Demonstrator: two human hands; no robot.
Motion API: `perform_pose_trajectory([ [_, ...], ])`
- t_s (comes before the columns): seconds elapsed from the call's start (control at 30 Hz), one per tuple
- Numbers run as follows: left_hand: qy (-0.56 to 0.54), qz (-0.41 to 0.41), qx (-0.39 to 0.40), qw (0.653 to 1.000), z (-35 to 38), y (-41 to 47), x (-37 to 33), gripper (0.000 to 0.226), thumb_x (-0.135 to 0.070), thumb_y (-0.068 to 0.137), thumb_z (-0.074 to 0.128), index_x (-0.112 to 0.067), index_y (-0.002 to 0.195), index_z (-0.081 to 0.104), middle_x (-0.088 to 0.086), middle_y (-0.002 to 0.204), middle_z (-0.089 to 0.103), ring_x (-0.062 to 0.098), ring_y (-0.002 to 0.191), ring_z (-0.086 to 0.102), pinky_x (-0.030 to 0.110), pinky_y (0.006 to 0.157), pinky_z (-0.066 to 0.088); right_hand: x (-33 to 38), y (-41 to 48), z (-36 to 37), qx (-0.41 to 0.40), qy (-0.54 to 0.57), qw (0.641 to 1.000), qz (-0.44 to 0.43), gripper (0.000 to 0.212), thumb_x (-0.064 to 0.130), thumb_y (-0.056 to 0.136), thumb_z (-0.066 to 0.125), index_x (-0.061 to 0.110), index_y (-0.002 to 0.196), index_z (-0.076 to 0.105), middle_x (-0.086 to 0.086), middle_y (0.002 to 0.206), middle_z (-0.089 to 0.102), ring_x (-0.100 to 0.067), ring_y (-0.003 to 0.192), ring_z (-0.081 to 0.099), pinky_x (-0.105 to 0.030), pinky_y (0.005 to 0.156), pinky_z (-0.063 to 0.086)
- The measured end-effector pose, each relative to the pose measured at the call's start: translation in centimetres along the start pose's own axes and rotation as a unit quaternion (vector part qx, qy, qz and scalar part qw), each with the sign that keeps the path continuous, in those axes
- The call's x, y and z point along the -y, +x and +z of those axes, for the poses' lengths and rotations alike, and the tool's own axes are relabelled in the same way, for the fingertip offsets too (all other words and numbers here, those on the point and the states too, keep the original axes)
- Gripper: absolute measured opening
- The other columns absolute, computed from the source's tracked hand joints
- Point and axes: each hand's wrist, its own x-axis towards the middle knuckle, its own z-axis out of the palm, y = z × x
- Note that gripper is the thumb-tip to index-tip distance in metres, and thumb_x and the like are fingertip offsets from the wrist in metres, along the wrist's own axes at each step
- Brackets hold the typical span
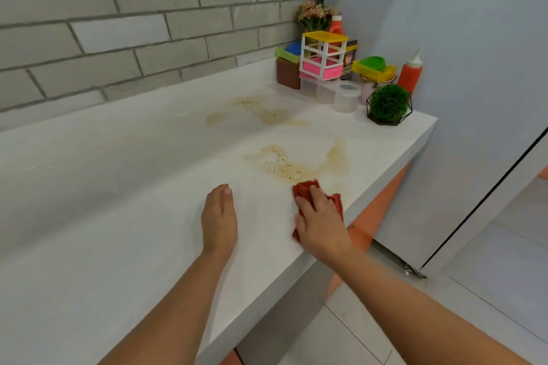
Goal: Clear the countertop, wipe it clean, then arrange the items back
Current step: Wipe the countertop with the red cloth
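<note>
Presently the right hand lies flat, fingers extended, pressing one red cloth onto the countertop at the edge of the near spill. The left hand rests relaxed beside it, holding nothing. Two brown spills counted, the far spill behind, neither wiped. Items crowd the far corner: one drawer rack, one squeeze bottle, one ball plant, three clear tubs. Clearing judged done, wiping barely begun, rearranging outstanding.
</note>
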Motion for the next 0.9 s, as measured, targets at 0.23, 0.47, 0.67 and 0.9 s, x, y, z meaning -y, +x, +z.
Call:
perform_pose_trajectory([
  [0.23, -0.002, 0.007, 0.002, 1.000, 0.1, 0.0, 0.0, 0.034, -0.025, 0.101, 0.032, -0.008, 0.119, 0.055, -0.008, 0.108, 0.050, 0.009, 0.106, 0.045, 0.020, 0.094, 0.029, 0.2, 2.7, 1.0, -0.007, -0.026, 0.999, 0.045, 0.055, 0.031, 0.099, 0.021, 0.014, 0.150, 0.011, -0.013, 0.158, 0.002, -0.028, 0.146, 0.003, -0.038, 0.120, 0.004],
  [0.47, 0.023, 0.019, -0.003, 1.000, 0.4, 0.0, 0.1, 0.033, -0.025, 0.101, 0.032, -0.006, 0.114, 0.056, -0.012, 0.094, 0.050, 0.013, 0.102, 0.045, 0.034, 0.105, 0.033, -0.9, -2.3, 1.3, -0.025, 0.091, 0.983, -0.159, 0.045, 0.032, 0.090, 0.034, 0.018, 0.123, 0.060, -0.007, 0.141, 0.048, -0.017, 0.130, 0.040, -0.020, 0.111, 0.017],
  [0.67, 0.060, 0.015, -0.006, 0.998, 0.8, 0.2, 0.4, 0.035, -0.026, 0.101, 0.031, -0.006, 0.118, 0.055, -0.005, 0.106, 0.048, 0.020, 0.113, 0.047, 0.025, 0.095, 0.030, -3.2, 2.5, -0.2, -0.051, 0.054, 0.997, -0.031, 0.052, 0.035, 0.091, 0.025, 0.017, 0.131, 0.053, -0.007, 0.151, 0.033, -0.024, 0.136, 0.035, -0.033, 0.117, 0.015],
  [0.9, 0.090, 0.021, -0.020, 0.996, 0.8, 0.0, 0.4, 0.035, -0.023, 0.101, 0.032, -0.004, 0.119, 0.055, 0.011, 0.118, 0.055, 0.025, 0.116, 0.047, 0.034, 0.104, 0.031, -1.9, -1.8, 0.5, 0.018, 0.069, 0.979, -0.193, 0.056, 0.034, 0.090, 0.024, 0.018, 0.141, 0.040, -0.004, 0.150, 0.036, -0.019, 0.135, 0.037, -0.023, 0.114, 0.016],
])
